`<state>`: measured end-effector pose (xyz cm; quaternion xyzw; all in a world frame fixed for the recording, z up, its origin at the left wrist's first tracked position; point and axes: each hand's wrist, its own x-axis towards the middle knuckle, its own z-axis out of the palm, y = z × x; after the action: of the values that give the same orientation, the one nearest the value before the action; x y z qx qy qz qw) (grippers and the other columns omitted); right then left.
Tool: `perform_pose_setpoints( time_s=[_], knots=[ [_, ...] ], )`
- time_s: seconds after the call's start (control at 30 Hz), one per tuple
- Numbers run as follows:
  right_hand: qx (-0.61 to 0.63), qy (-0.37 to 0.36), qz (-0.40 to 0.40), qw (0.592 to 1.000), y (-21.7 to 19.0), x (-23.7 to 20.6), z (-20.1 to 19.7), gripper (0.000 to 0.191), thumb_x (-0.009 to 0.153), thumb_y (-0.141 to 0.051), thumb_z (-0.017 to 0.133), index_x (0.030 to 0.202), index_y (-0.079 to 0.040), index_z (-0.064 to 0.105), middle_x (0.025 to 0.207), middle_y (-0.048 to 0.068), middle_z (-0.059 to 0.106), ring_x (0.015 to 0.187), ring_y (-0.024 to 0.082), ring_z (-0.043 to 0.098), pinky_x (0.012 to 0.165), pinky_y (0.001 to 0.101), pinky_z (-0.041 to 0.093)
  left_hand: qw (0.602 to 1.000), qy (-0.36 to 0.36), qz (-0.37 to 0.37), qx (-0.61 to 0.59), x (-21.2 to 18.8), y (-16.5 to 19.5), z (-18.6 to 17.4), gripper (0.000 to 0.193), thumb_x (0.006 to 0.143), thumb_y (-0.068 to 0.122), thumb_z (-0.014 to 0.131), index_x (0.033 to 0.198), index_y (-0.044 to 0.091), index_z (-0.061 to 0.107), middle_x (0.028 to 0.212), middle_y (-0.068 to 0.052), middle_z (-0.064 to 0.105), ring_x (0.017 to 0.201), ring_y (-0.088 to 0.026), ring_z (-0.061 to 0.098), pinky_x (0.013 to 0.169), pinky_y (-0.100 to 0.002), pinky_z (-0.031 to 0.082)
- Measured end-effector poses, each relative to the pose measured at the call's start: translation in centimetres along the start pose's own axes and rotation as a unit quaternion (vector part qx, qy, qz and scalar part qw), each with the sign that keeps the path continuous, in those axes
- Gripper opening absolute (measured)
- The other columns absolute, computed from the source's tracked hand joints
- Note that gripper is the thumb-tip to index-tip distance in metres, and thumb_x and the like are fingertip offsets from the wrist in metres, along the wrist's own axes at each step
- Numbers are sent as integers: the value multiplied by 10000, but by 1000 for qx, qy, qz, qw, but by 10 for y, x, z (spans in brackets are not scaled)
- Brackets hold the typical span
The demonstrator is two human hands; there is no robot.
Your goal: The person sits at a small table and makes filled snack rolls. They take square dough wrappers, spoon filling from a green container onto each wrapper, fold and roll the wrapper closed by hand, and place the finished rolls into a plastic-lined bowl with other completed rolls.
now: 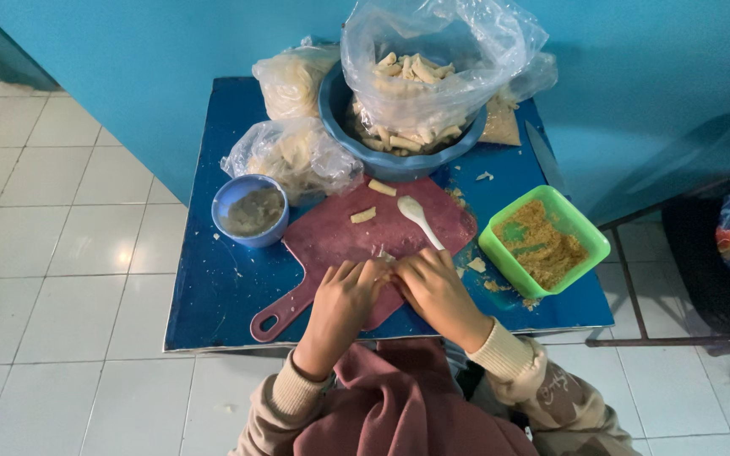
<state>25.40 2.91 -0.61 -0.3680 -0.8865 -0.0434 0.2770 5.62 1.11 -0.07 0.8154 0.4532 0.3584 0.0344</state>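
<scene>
The surface [213,295] is blue-painted, slightly glossy and scuffed; the maroon cutting board [340,236] looks like matt plastic; the white spoon [420,221] is smooth plastic; the green tray [500,249] is glossy plastic holding rough crumbs [542,245]; the clear bags [297,156] are crinkled shiny film; the floor tiles [69,253] are glazed
</scene>
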Motion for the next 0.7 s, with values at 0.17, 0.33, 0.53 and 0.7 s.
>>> perform_pose_setpoints(
  time_s=[0.17,0.33,0.53,0.7],
  knots=[
    [-28,-2,22,999,-2,0,3,244,856,-110,703,1081,-20,677,1113,93,622,1014,281,557,862,412,431,998,30,-5,58,1,2,5,133,890,165,672,1017,125,671,883,-36,633,843,-241,616,754,-377,476],
    [-74,15,21,997,-3,0,9,200,878,-138,688,1063,-61,691,1099,82,622,1027,273,558,857,440,419,996,43,-27,77,1,2,10,127,879,166,667,999,148,705,949,-26,635,885,-244,605,771,-391,468],
    [-124,18,25,992,-18,-11,11,399,900,-126,616,1290,-70,671,1247,23,679,1147,188,570,1006,495,384,990,62,-129,18,7,-2,24,113,896,177,667,1002,151,694,987,-55,637,923,-291,602,769,-432,454],
    [-184,-3,55,981,-18,-1,20,452,926,-195,595,1355,-57,633,1397,87,629,1270,272,544,1069,568,330,981,53,-155,106,21,-4,40,296,873,192,670,1127,60,597,1019,-117,597,952,-323,577,801,-458,441]
  ],
)
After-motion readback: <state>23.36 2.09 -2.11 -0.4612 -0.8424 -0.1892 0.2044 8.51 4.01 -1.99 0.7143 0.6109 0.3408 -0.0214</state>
